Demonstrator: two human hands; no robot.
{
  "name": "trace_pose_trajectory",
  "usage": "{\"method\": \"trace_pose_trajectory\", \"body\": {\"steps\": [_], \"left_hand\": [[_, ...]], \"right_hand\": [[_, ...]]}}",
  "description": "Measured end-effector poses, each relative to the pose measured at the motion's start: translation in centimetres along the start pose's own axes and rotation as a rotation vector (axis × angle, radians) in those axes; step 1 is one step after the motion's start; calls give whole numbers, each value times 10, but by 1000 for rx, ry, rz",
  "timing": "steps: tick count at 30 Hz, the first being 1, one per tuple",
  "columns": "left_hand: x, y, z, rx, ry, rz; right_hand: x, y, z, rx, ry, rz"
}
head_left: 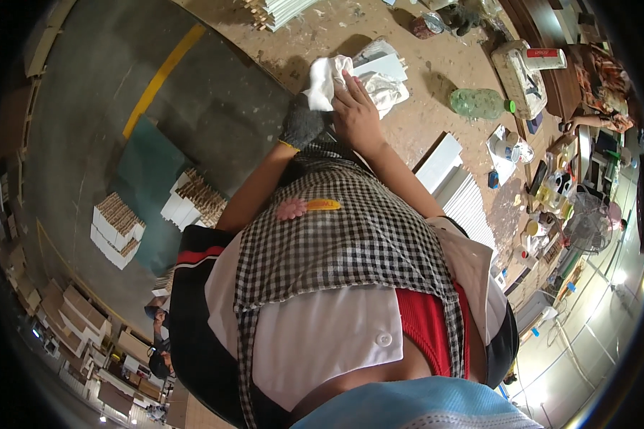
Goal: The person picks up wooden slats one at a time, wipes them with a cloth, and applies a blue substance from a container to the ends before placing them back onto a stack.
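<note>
My right hand [355,118] is bare and lies over a bunched white cloth [327,79], its fingers stretched out along the fabric. Against the cloth's left side is my left hand [302,123], in a dark grey glove with a yellow cuff edge. The cloth and my wrist hide most of its fingers, so its grip does not show. More of the cloth bulges out to the right of my right hand. Just beyond my fingers, white flat strips [383,68] stick out from the cloth over the brown worktable [422,107].
Right of my hands lies a green-tinted plastic bottle [476,104] with a green cap. A stack of white strips [461,196] sits near my right forearm. At the far edge is another white stack [283,11]. White stacks [118,229] stand left on the floor. A fan [588,223] is at right.
</note>
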State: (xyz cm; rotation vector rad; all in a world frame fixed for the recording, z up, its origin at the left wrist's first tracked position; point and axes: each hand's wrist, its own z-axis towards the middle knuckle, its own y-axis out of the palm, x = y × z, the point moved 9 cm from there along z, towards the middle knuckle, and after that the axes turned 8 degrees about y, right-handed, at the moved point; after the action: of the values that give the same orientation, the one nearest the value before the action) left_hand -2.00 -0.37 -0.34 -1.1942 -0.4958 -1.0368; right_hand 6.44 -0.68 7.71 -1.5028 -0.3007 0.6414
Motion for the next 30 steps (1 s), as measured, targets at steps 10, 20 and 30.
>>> {"method": "trace_pose_trajectory", "body": {"steps": [10,20,30], "left_hand": [[-23,12,-2,-117,-74,175],[16,-11,6,75,83,82],[19,-12,4,30,-174,-410]], "right_hand": [[-8,-18,5,110,-13,44],[14,-12,1,134,-33,54],[237,-41,-54,530,946,867]]}}
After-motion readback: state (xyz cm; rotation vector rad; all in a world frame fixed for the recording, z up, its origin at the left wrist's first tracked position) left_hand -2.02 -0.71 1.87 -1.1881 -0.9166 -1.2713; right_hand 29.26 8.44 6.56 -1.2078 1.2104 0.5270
